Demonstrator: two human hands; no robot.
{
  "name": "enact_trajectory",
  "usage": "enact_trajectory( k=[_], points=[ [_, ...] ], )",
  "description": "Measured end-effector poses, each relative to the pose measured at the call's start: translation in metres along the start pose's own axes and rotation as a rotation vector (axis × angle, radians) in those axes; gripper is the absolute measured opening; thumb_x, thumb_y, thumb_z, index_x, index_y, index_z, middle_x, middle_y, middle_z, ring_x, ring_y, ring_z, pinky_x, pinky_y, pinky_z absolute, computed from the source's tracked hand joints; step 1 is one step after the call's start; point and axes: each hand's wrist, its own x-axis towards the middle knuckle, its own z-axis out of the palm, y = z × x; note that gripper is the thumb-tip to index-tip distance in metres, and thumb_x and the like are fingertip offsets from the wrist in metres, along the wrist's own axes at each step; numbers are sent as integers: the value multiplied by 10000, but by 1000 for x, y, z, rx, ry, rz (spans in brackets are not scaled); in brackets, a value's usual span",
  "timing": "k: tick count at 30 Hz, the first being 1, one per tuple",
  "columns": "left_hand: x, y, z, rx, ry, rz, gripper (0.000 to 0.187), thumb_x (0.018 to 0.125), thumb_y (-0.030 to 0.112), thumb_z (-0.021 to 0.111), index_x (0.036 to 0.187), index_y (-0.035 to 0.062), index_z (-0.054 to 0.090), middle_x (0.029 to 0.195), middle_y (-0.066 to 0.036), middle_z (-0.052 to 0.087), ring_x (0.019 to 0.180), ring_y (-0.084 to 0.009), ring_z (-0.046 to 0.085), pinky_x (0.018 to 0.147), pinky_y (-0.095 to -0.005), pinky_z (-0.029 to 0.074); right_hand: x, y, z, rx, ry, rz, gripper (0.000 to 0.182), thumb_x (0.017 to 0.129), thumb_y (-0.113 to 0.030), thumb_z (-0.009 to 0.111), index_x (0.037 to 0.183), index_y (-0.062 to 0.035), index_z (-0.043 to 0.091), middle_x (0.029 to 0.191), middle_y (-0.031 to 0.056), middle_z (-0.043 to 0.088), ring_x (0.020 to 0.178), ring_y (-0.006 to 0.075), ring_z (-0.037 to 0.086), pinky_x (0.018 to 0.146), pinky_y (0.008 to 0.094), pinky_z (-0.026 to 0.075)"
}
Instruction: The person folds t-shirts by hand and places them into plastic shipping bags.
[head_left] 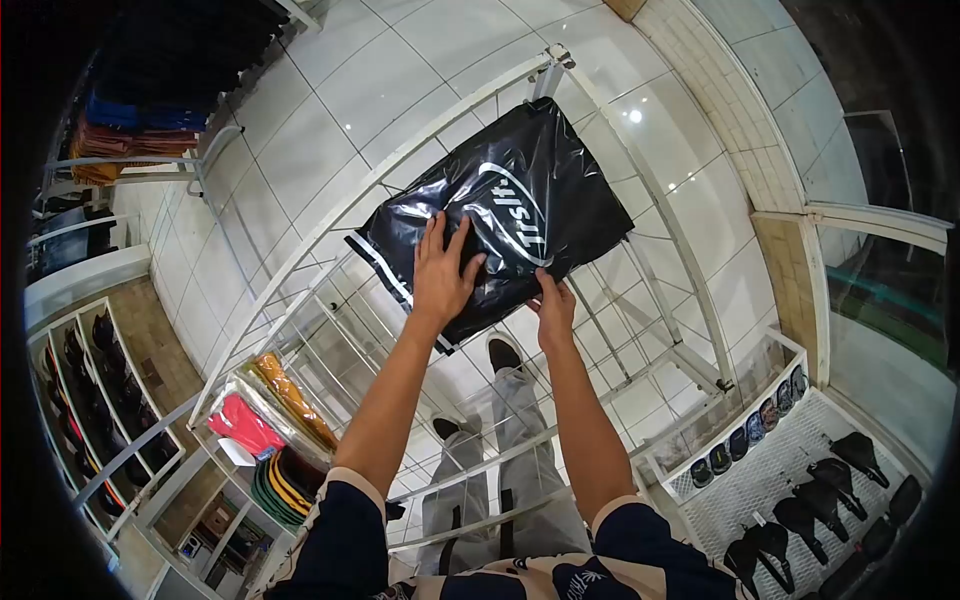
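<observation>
A large black plastic packaging bag [590,190], glossy and creased, with white lettering inside a white oval outline, lies tilted across the bars of a white metal rack [680,240]. My left hand [445,275] rests on its near left part, fingers spread and palm down. At the near edge, my right hand [555,308] pinches the bag's rim, thumb on top and the other fingers partly hidden beneath. A white strip runs along the bag's left edge. What the bag contains, if anything, is hidden.
Packaged folded garments, one pink [243,425] and one mustard [290,390], sit left of my left arm. Black bags [800,515] hang on a white mesh panel at right. Stacked clothes [135,140] stand far left. My shoes [504,352] show through the bars.
</observation>
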Motion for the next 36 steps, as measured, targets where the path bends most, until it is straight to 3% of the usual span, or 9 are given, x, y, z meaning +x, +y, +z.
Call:
enact_trajectory(
  k=[5,7,13,17,23,25,27,33,36],
  points=[
    [-18,6,14,-7,-26,-57,735,951,362,705,1587,154,400,1668,-265,222,1539,-452,221,1216,-615,226,-4,-10,-14,-223,34,-8,273,900,-296,769,969,-50,674,892,40,659,780,146,664,646,284,532],
    [-20,6,13,-14,-24,-56,769,947,362,710,1605,162,365,1676,-260,204,1546,-453,204,1215,-618,224,0,-10,-16,-248,230,-160,487,899,-356,769,1176,0,583,1027,74,643,817,160,664,651,288,530],
    [-36,5,7,38,-48,-70,826,935,430,718,1613,149,341,1677,-281,183,1559,-457,167,1222,-610,209,8,-28,-10,-143,312,-99,522,916,-374,778,1234,-28,553,1004,60,635,802,140,623,652,284,513],
    [-47,12,8,28,-61,-95,1014,821,525,807,1629,164,313,1690,-290,115,1567,-473,111,1208,-661,177,21,-12,-14,-90,282,-184,472,952,-338,748,1248,-25,556,997,45,627,861,116,602,625,281,469],
    [-69,12,15,-23,-164,-123,1281,637,490,943,1656,188,227,1695,-299,35,1570,-481,76,1196,-689,171,24,-30,-9,-42,181,-66,688,922,-391,783,1368,28,469,1114,87,622,942,161,590,852,351,502],
    [-76,9,22,-17,-145,-118,1266,646,405,939,1659,193,210,1694,-299,39,1566,-491,80,1192,-692,183,30,-32,-13,21,151,-36,647,942,-376,764,1387,6,492,1128,69,638,933,146,594,838,344,500],
    [-83,6,25,-38,-136,-128,1271,623,298,940,1658,207,209,1698,-288,33,1568,-480,84,1179,-712,201,29,-34,-21,14,-14,-50,360,960,-368,741,1184,-99,654,1084,9,681,957,147,617,860,333,481],
    [-94,8,26,-48,-145,-136,1215,648,200,883,1658,179,209,1693,-300,52,1569,-481,77,1183,-698,212,24,-28,-3,-83,53,-226,543,999,-298,711,1397,-17,470,1309,99,613,1132,195,588,948,357,470],
    [-96,12,26,-15,-119,-129,1189,660,173,874,1652,182,218,1686,-301,81,1562,-479,121,1189,-671,236,51,-5,-7,-231,177,-387,682,1030,-226,646,1505,102,283,1378,245,566,1252,253,567,1079,342,423]
  ],
)
